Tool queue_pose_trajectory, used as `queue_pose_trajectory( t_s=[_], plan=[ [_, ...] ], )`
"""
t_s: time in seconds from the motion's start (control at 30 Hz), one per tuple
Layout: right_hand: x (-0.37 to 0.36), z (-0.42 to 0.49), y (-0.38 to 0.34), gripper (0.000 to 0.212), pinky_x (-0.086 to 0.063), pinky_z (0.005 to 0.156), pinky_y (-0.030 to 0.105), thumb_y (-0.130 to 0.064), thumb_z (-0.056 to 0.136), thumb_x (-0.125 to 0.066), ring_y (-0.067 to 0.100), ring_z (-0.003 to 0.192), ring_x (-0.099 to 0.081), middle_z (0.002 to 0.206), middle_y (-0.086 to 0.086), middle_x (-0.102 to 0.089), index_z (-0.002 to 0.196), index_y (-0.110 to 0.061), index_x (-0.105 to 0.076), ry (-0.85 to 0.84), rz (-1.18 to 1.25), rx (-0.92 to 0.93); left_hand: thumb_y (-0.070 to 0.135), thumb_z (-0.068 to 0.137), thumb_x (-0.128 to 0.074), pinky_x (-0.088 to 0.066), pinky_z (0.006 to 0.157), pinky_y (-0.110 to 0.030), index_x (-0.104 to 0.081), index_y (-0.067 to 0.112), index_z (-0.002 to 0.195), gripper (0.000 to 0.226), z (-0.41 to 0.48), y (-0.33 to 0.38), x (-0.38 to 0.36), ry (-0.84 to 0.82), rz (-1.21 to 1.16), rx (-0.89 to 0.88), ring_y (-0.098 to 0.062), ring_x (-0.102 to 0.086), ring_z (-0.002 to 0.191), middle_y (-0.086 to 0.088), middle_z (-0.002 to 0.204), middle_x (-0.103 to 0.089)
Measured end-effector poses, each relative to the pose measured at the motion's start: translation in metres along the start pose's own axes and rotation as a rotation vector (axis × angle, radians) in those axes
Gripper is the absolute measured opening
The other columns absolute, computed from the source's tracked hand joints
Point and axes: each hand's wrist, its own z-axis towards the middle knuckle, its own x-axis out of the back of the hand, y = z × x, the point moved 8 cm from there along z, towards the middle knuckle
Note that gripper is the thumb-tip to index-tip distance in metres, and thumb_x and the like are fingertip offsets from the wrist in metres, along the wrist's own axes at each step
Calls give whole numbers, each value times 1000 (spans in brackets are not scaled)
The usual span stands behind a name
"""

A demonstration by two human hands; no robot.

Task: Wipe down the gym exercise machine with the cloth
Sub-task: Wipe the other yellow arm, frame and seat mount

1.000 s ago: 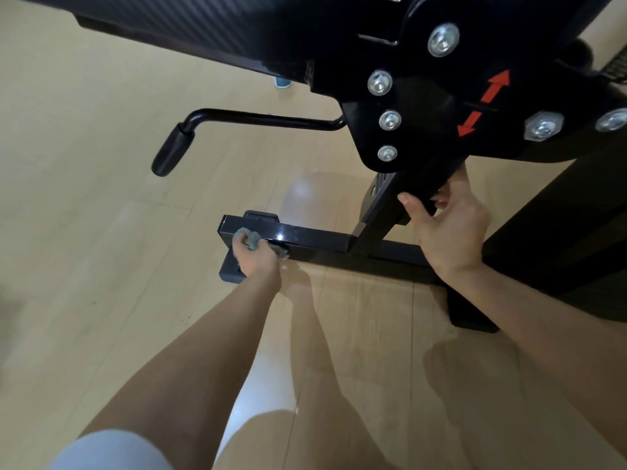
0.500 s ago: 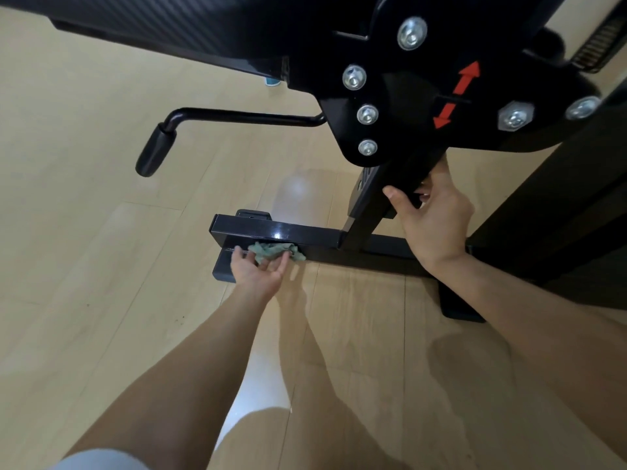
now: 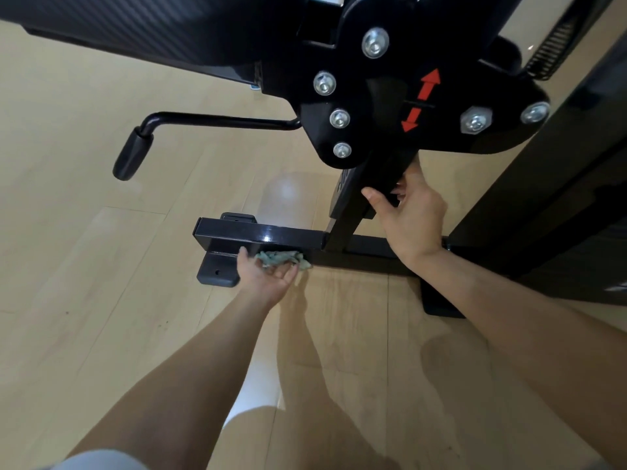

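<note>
The black gym machine fills the top and right, with a bolted pivot plate (image 3: 390, 106) marked by red arrows. Its glossy base bar (image 3: 258, 232) lies low on the floor at centre. My left hand (image 3: 268, 276), palm up, presses a crumpled pale green cloth (image 3: 281, 259) against the near side face of that bar. My right hand (image 3: 412, 218) grips the slanted black upright post (image 3: 353, 212) just below the pivot plate.
A black lever with a rubber grip (image 3: 132, 157) sticks out to the left at mid height. A black foot pad (image 3: 217, 273) sits left of my left hand, another (image 3: 437, 305) at right. Light wooden floor (image 3: 84, 300) spreads around; a tall dark frame (image 3: 556, 212) stands at right.
My left hand came off the bar's left end, turned palm up, and slid the cloth to the right along the bar's near side. My right hand kept its hold on the post.
</note>
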Motion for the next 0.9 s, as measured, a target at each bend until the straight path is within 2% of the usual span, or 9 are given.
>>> queue_pose_trajectory(
  t_s=[0.13, 0.23, 0.33, 0.43, 0.53, 0.6, 0.67, 0.73, 0.9],
  plan=[
    [4, 5, 5, 65, -50, 88, 12, -29, 91, -73, -11, 99, -62, 113, -18, -70, 147, -33, -41, -207, 91, -2, 63, 97, -46, -42, 112, -56, -41, 16, 149, 71, -9, -62, -25, -43, 50, 82, -42, -51, 132, -24, 146, -50],
    [13, 9, 15, 74, -52, 100, 25, -16, 93, -71, -2, 112, -63, 126, -10, -66, 154, -36, -33, -421, 223, -102, 60, 101, -39, -43, 112, -51, -42, 10, 149, 69, -19, -108, -43, -74, 108, 143, -39, -55, 129, -23, 142, -54],
    [35, 5, 13, 74, -53, 102, 31, -15, 96, -67, 1, 108, -64, 139, -10, -58, 154, -40, -29, -526, 123, -77, 55, 103, -38, -51, 103, -46, -47, 6, 144, 64, -28, -147, -58, -89, 154, 185, -33, -62, 113, -22, 123, -62],
    [63, -9, 15, 60, -53, 97, 28, -18, 99, -62, 1, 100, -63, 131, -17, -62, 148, -46, -41, -588, -55, -22, 48, 106, -34, -49, 104, -44, -44, 5, 144, 58, -32, -181, -74, -112, 171, 242, -29, -64, 106, -20, 113, -62],
    [113, -19, 22, 36, -56, 86, 26, -21, 98, -63, -4, 82, -63, 97, -21, -69, 131, -35, -65, -391, -145, -16, 40, 107, -37, -49, 103, -40, -46, 2, 144, 53, -35, -208, -86, -141, 238, 265, -28, -59, 127, -19, 120, -62],
    [154, -25, 31, 20, -59, 80, 28, -20, 96, -65, -3, 76, -64, 81, -20, -66, 113, -29, -72, -161, -158, -65, 35, 107, -42, -49, 97, -39, -49, 2, 140, 47, -37, -225, -91, -129, 291, 262, -29, -64, 110, -18, 124, -62],
    [189, -34, 50, 8, -61, 76, 36, -20, 93, -67, 4, 76, -67, 79, -12, -66, 99, -26, -67, 32, -89, -207, 32, 107, -45, -49, 94, -39, -50, 3, 137, 42, -39, -239, -96, -99, 338, 258, -31, -63, 114, -18, 133, -60],
    [215, -43, 70, 15, -61, 77, 40, -21, 91, -71, 6, 81, -67, 89, -7, -66, 104, -23, -62, 145, -26, -318, 29, 107, -47, -49, 94, -39, -49, 1, 138, 42, -46, -256, -102, -78, 390, 273, -33, -59, 124, -20, 136, -59],
    [230, -38, 81, 72, -52, 80, 10, -21, 93, -71, 0, 108, -62, 127, -13, -57, 153, -38, -34, -14, 119, -297, 12, 104, -55, -53, 100, -40, -56, 2, 135, 33, -78, -288, -123, -38, 564, 249, -34, -59, 126, -21, 137, -58]
  ],
)
